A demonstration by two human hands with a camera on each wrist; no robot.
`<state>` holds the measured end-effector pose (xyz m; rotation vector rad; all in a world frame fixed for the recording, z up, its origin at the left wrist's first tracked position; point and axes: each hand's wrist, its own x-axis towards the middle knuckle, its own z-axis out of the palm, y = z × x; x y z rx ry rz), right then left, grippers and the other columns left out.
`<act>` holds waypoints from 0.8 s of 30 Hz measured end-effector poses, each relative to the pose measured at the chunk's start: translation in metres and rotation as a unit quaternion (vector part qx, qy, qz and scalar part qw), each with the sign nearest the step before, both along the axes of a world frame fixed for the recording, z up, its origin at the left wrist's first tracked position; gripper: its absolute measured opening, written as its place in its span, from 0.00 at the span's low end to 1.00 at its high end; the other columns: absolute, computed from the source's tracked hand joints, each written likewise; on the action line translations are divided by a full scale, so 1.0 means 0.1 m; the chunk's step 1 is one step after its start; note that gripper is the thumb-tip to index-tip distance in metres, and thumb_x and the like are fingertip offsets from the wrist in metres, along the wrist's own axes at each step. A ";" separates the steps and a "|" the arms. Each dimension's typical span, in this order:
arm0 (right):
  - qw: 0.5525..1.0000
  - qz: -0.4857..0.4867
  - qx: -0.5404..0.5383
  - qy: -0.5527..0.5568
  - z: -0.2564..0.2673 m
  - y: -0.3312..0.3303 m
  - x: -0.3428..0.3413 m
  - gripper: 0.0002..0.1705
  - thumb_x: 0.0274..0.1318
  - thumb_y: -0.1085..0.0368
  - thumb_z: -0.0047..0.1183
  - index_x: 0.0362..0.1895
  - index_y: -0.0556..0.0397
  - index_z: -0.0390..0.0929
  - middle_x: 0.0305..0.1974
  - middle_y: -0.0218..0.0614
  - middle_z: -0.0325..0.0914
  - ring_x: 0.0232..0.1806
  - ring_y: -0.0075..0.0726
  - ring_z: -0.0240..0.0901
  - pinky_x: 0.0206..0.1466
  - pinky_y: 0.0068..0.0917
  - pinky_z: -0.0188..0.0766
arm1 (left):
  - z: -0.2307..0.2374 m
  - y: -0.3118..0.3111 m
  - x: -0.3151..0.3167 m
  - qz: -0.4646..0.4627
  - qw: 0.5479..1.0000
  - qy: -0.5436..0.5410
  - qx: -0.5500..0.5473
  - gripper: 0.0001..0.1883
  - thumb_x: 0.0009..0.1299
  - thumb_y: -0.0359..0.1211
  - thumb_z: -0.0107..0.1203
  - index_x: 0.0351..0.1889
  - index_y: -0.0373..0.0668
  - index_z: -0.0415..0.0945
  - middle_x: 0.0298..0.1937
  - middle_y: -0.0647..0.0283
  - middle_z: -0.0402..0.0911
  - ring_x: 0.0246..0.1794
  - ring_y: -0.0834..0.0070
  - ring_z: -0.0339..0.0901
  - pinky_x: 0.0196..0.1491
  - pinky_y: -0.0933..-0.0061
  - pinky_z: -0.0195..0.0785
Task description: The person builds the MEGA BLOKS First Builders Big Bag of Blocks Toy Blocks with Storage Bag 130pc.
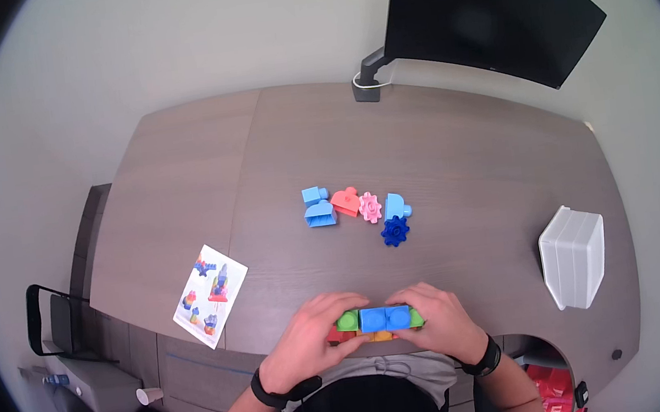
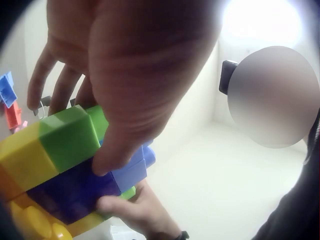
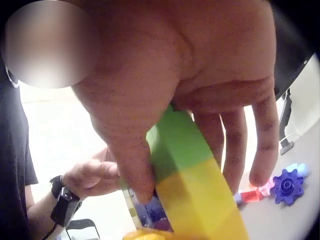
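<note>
Both hands grip a stack of toy building blocks (image 1: 385, 318) near the desk's front edge. My left hand (image 1: 312, 334) holds its left end and my right hand (image 1: 443, 323) its right end. In the head view, two blue blocks lie between green ends, with red and orange-yellow pieces below. The left wrist view shows the left thumb against a dark blue block (image 2: 70, 192), below a green block (image 2: 70, 135). In the right wrist view, the right thumb presses beside a green block (image 3: 180, 145) and a yellow block (image 3: 200, 200).
Beyond the hands lie light blue blocks (image 1: 320, 215), a red block (image 1: 347, 202), a pink gear (image 1: 371, 208) and a dark blue gear (image 1: 395, 231). A picture sheet (image 1: 210, 296) lies left, a white bin (image 1: 574, 258) right. A monitor (image 1: 491, 13) hangs over the back.
</note>
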<state>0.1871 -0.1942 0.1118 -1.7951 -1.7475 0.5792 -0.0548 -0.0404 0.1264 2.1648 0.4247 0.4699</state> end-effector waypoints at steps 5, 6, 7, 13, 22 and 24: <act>0.987 -0.061 -0.041 0.140 0.24 -0.11 0.02 0.59 0.51 0.57 0.86 0.86 0.45 0.68 0.66 0.43 0.88 0.62 0.50 0.88 0.62 0.45 0.86 | 0.10 0.03 -0.05 0.031 0.993 -0.061 -0.093 0.34 0.69 0.37 0.83 0.72 0.42 0.82 0.69 0.57 0.91 0.68 0.58 0.88 0.71 0.56 0.78; 0.982 -0.059 -0.045 0.174 0.25 -0.13 0.08 0.65 0.49 0.58 0.88 0.89 0.45 0.64 0.68 0.44 0.87 0.64 0.50 0.87 0.63 0.45 0.86 | 0.12 0.10 -0.08 0.041 0.991 -0.078 -0.102 0.34 0.70 0.37 0.83 0.72 0.42 0.82 0.69 0.58 0.91 0.68 0.60 0.88 0.70 0.57 0.78; 0.986 -0.054 -0.059 0.146 0.25 -0.14 0.16 0.62 0.50 0.58 0.87 0.88 0.46 0.67 0.69 0.45 0.87 0.64 0.50 0.87 0.64 0.45 0.85 | 0.12 0.18 -0.09 0.051 0.988 -0.095 -0.111 0.33 0.70 0.37 0.82 0.72 0.41 0.82 0.69 0.58 0.91 0.68 0.62 0.88 0.70 0.58 0.78; 0.984 -0.006 -0.179 0.006 -0.37 -0.07 1.00 0.44 0.61 0.61 0.80 0.79 0.51 0.77 0.68 0.47 0.87 0.62 0.51 0.87 0.65 0.47 0.84 | -0.45 1.04 0.30 0.217 0.973 -0.036 -0.067 0.21 0.72 0.30 0.77 0.63 0.40 0.88 0.63 0.59 0.93 0.61 0.69 0.89 0.57 0.64 0.83; 0.970 -0.226 -0.058 -0.073 -0.83 0.97 1.25 0.35 0.65 0.67 0.73 0.76 0.52 0.79 0.61 0.47 0.88 0.58 0.56 0.88 0.61 0.49 0.85 | -1.01 1.85 0.89 0.241 0.965 -0.012 0.099 0.20 0.73 0.20 0.62 0.61 0.43 0.90 0.62 0.51 0.91 0.60 0.49 0.87 0.59 0.53 0.83; 0.960 -0.229 -0.022 -0.159 -0.84 1.15 1.20 0.37 0.64 0.67 0.74 0.76 0.50 0.79 0.60 0.47 0.88 0.58 0.59 0.88 0.60 0.51 0.85 | -1.15 2.00 0.97 0.222 0.965 -0.015 0.139 0.23 0.72 0.16 0.58 0.62 0.42 0.90 0.64 0.48 0.90 0.62 0.43 0.86 0.63 0.48 0.82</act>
